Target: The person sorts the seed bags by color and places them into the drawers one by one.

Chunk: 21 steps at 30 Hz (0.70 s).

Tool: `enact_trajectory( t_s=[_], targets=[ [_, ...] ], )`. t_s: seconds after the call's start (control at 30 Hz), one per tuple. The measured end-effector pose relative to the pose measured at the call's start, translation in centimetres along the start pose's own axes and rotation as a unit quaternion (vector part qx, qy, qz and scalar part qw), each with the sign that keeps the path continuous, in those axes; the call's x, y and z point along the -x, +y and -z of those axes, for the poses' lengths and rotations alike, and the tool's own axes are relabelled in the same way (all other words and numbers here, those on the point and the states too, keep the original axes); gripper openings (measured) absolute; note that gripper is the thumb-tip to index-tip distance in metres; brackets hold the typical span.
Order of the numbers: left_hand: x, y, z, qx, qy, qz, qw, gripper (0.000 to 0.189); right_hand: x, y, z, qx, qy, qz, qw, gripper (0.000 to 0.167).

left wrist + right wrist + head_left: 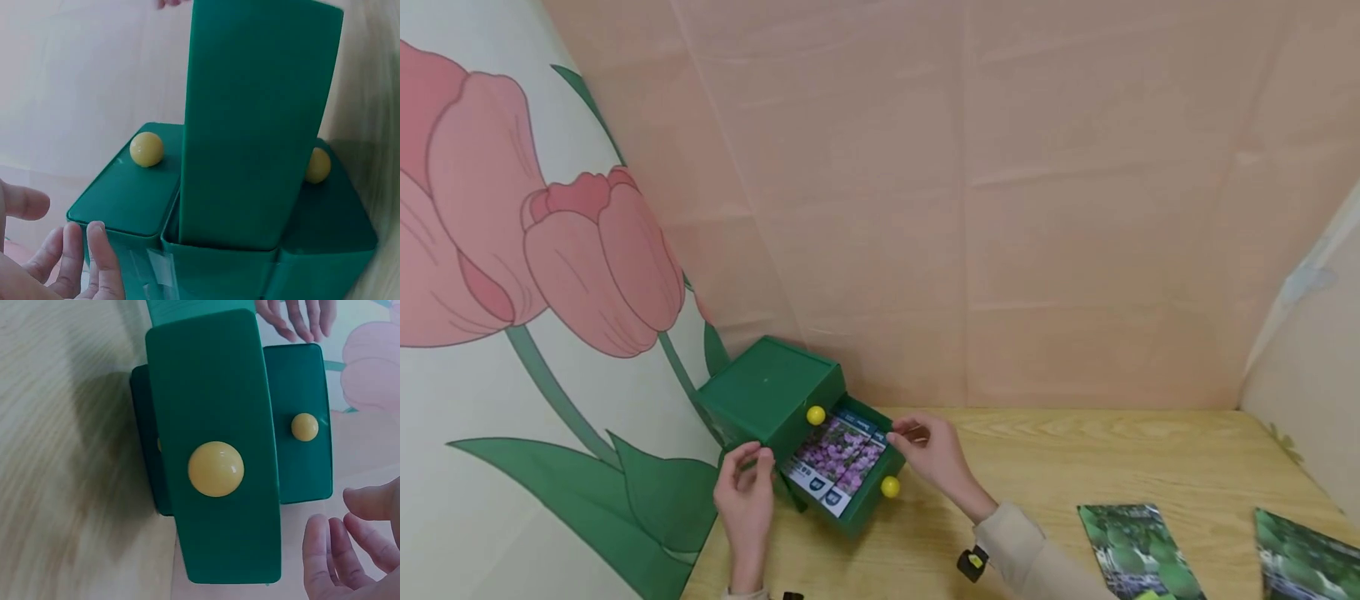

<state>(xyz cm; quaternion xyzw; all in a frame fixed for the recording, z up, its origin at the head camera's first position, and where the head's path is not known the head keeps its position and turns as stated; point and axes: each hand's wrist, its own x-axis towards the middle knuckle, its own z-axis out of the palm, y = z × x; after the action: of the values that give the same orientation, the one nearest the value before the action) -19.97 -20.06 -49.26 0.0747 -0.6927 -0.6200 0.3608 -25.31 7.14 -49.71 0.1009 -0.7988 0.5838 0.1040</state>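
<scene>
head | boxy green drawer (865, 513) | round yellow knob (890, 487) | flat flowered packets (841, 457) | left grip (747, 492), right grip (938, 458): spread

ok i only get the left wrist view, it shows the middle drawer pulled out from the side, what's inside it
Observer: From the head view, the drawer has flat packs printed with purple flowers inside.

Operator: and is the right hand holding anything, i just see a bit of skin at my top edge

Observer: No, in the right wrist view nothing shows between the fingers of the right hand.

Operator: ok anything lying off to the side

Observer: Yes, two green packs lie on the table at the right of the head view, the outer one cut off by the frame.
</scene>
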Motion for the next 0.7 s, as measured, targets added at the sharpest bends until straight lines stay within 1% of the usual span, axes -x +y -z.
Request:
enact_trajectory(
  t_s=[0.07,0.13,0.27,0.4,0.53,0.7],
  targets=[
    [-0.2,0.1,0.0,-0.008,0.002,-0.018,0.9998,0.019,0.4,0.2,0.1,-0.004,0.001,-0.005,1.0000,0.008],
    [-0.4,0.2,0.1,-0.019,0.002,-0.030,0.9994,0.019,0.7,0.5,0.1,-0.006,0.001,-0.007,1.0000,0.008],
    [-0.7,0.5,0.2,-0.041,-0.007,-0.040,0.9984,0.022,1.5,1.2,0.2,-0.008,0.003,-0.006,0.9999,0.010],
    [-1.0,0.5,0.2,-0.059,-0.020,-0.059,0.9963,0.022,2.2,1.8,0.2,-0.013,0.008,-0.005,0.9999,0.010],
    [-1.5,-0.2,0.3,-0.067,-0.032,-0.094,0.9928,0.016,2.9,2.3,0.1,-0.033,0.014,-0.017,0.9992,0.009],
    [-2.1,-1.0,0.4,-0.098,-0.025,-0.135,0.9857,0.012,3.6,3.4,-0.5,-0.059,0.009,-0.035,0.9976,0.009]
  ],
)
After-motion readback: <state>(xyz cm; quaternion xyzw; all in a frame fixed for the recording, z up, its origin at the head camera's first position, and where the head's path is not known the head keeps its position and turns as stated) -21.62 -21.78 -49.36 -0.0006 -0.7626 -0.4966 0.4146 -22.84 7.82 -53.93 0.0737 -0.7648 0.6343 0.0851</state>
